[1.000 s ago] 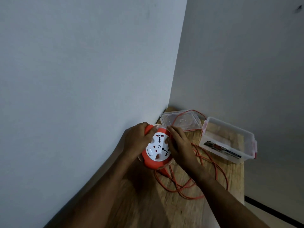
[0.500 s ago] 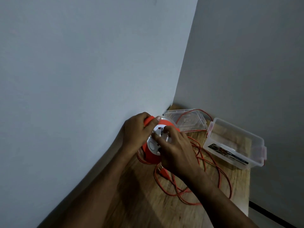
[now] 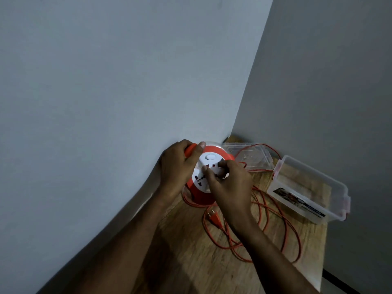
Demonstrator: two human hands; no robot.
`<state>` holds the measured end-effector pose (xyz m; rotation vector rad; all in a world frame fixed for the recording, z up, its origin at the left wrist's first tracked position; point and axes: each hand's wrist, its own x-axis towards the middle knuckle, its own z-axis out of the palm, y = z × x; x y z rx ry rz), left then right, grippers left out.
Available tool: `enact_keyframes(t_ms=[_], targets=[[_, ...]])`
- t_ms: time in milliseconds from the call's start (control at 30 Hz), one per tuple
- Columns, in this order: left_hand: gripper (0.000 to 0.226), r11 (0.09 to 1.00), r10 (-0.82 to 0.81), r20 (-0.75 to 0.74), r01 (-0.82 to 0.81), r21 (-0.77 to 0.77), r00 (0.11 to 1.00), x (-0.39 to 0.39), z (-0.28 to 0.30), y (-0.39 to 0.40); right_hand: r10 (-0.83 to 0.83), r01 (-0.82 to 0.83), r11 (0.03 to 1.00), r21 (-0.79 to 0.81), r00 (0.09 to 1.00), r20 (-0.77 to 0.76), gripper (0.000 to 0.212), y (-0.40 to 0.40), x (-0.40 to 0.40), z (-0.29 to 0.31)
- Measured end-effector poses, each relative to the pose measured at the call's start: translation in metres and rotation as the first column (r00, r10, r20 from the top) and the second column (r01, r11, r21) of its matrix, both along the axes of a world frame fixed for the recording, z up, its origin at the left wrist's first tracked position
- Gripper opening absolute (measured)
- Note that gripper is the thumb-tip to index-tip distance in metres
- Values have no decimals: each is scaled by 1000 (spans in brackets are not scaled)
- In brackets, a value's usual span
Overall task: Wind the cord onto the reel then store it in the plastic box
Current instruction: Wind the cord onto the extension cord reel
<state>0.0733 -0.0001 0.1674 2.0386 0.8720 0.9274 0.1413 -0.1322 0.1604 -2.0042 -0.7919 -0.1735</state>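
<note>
A: How much room is there around the reel [image 3: 203,187]?

B: Little on the left. The orange and white reel sits on the wooden table [image 3: 186,251] close against the left wall [image 3: 106,92], and a second wall [image 3: 328,92] closes the far right side, so it sits near a corner. The table's right edge runs just past the plastic box [image 3: 307,189].

A: And the hands?

B: The left hand [image 3: 178,168] grips the reel's orange handle at the upper left, fingers curled round it, thumb on top. The right hand [image 3: 229,185] lies over the white socket face, its fingertips pinching something at the centre; what exactly they pinch I cannot tell.

A: The cord [image 3: 271,219]?

B: Mostly unwound, in loose orange loops on the table to the right of the reel, reaching near the box. The plug [image 3: 214,218] lies just below the reel.

A: The box?

B: Clear, lid off, at the right edge. Its clear lid [image 3: 252,158] lies flat in the corner behind the reel, with cord running across it.

A: Anything hidden?

B: The right hand covers part of the reel, and the forearm crosses some loops.
</note>
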Motion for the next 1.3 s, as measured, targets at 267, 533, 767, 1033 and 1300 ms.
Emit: enact_keyframes(t_ms=[267,533,767,1033,1300], targets=[[37,999,4,-13,-4,35,1000,-8,12,-2,467,-158,832,-532,717,518,74,-30,8,11],[32,996,22,-14,-21,90,1000,-24,19,-11,375,-177,901,-396,775,508,63,-26,-2,21],[47,996,78,76,-75,-46,994,-25,17,-16,107,-90,991,-98,977,182,27,-14,-17,42],[47,997,51,82,-47,-53,995,-31,22,-10,593,-279,775,-567,632,499,55,-31,-12,53],[39,1000,5,49,-5,3,999,-34,24,-5,582,-157,755,-636,608,541,78,-29,-5,46]])
